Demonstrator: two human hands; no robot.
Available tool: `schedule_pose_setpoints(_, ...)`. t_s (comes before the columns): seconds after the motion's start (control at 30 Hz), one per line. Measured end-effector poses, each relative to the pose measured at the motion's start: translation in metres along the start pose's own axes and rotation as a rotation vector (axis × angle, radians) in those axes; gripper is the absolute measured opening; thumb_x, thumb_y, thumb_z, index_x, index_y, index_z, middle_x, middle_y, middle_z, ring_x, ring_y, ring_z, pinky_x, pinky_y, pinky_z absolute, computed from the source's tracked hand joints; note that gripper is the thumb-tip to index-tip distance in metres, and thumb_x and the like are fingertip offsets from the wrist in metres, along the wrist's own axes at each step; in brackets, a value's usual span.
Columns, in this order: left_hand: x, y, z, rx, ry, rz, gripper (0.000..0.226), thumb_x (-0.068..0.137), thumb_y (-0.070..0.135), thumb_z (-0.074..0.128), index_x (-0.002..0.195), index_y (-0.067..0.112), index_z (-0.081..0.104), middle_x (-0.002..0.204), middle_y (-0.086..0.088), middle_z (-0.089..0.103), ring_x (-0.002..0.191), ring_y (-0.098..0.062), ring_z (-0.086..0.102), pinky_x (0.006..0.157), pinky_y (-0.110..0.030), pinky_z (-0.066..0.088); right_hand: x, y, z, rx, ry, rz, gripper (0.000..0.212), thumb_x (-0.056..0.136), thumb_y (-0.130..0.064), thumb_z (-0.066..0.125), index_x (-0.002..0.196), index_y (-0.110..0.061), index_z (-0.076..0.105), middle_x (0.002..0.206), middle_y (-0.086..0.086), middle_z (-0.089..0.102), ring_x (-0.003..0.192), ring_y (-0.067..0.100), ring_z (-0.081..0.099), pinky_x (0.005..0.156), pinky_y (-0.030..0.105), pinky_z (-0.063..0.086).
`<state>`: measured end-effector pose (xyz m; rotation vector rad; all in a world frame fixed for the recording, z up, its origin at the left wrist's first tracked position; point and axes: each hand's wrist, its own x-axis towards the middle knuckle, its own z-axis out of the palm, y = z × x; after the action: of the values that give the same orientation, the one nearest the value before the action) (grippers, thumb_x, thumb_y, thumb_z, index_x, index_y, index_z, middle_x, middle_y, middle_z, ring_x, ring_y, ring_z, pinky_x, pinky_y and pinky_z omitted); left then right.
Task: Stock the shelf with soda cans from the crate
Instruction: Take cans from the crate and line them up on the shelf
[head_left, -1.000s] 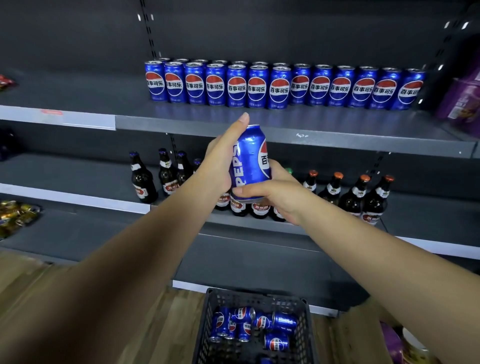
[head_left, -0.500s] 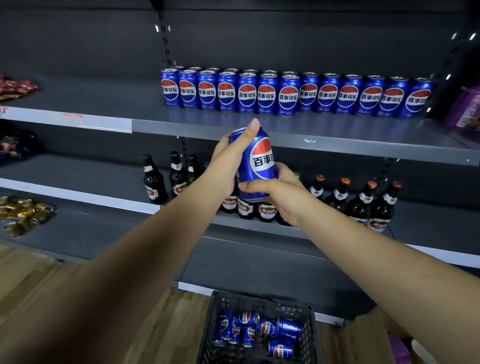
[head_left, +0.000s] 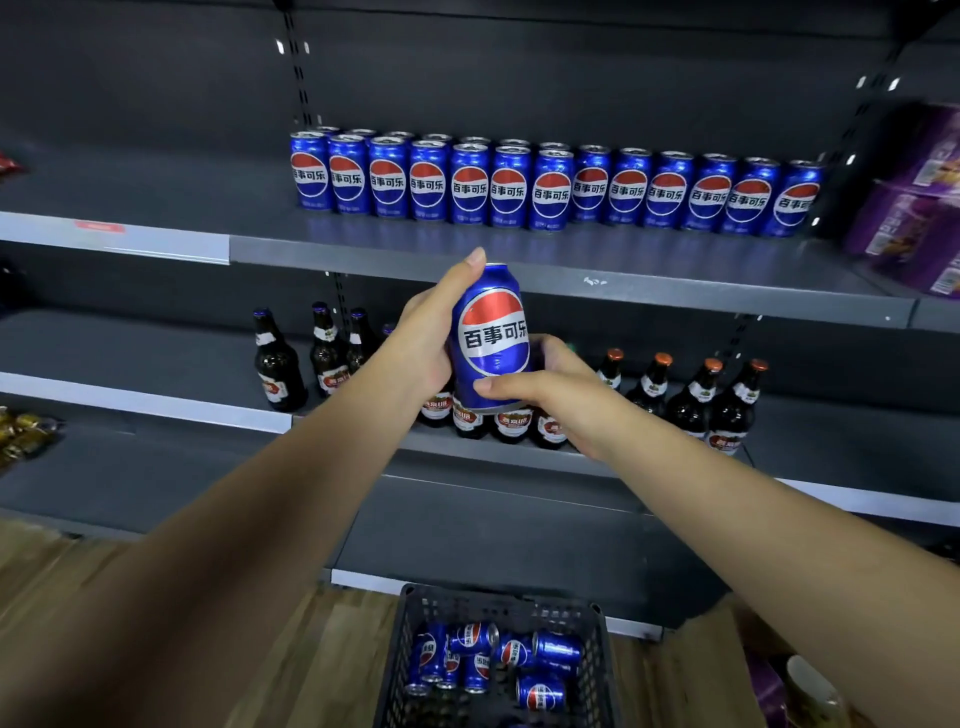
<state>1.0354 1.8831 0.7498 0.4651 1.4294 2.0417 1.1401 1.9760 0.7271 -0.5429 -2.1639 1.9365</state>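
Holding a blue soda can (head_left: 493, 338) upright at the centre of the frame, both bare hands close round it, its red, white and blue logo facing the camera. The left hand (head_left: 423, 343) grips the can's left side, its thumb running up to the top rim and its fingers hidden behind. The right hand (head_left: 563, 402) grips the lower right, its thumb laid across the front near the base and its fingers curled round the back. The can sits in front of and just below the front edge of the upper shelf (head_left: 519, 254), touching no surface. On that shelf, in the upper middle of the frame, a row of matching cans (head_left: 550, 189) stands upright with labels forward; the left part is two deep. Purple packs (head_left: 914, 202) occupy the upper right. Behind the hands, on the middle shelf (head_left: 156, 358), brown bottles (head_left: 691, 402) stand in a loose line. At the bottom centre, a dark plastic crate (head_left: 498, 605) rests on the wooden floor (head_left: 311, 654), holding several loose cans (head_left: 540, 693) lying on their sides. Gold-wrapped goods (head_left: 26, 434) lie at the left edge.
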Motion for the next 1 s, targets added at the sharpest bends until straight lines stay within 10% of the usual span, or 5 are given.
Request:
schedule_pose_setpoints(0.43,0.028,-0.004,0.006,0.066,-0.228,-0.035,0.044,0.071,0.051,0.060,0.092,0.013,0.067,0.087,-0.006,0.074,0.085,-0.020,0.069,0.088,-0.042,0.053,0.006,-0.003,-0.010,-0.085,0.158,0.002,0.040,0.066,-0.006,0.083,0.100,-0.015,0.064,0.094,0.000,0.072,0.083,0.010,0.068,0.071,0.016,0.054)
schedule_pose_setpoints(0.67,0.054,-0.022,0.003,0.174,0.102,0.028,0.024,0.098,0.029,0.048,0.091,0.012,0.064,0.081,-0.003,0.066,0.072,-0.014,0.063,0.071,-0.028,0.049,0.017,0.005,-0.016,-0.018,0.317,0.008,0.043,0.066,-0.005,0.082,0.105,-0.009,0.065,0.096,0.006,0.072,0.082,0.012,0.067,0.069,0.014,0.052)
schedule_pose_setpoints(1.0,0.090,-0.042,0.018,0.330,0.122,0.126,0.023,0.098,0.016,0.044,0.096,0.005,0.064,0.075,-0.003,0.062,0.068,-0.010,0.058,0.059,-0.016,0.045,0.052,-0.002,-0.052,0.140,0.460,-0.043,0.047,0.060,0.004,0.082,0.100,-0.012,0.064,0.094,0.003,0.072,0.089,0.016,0.067,0.075,0.022,0.053)
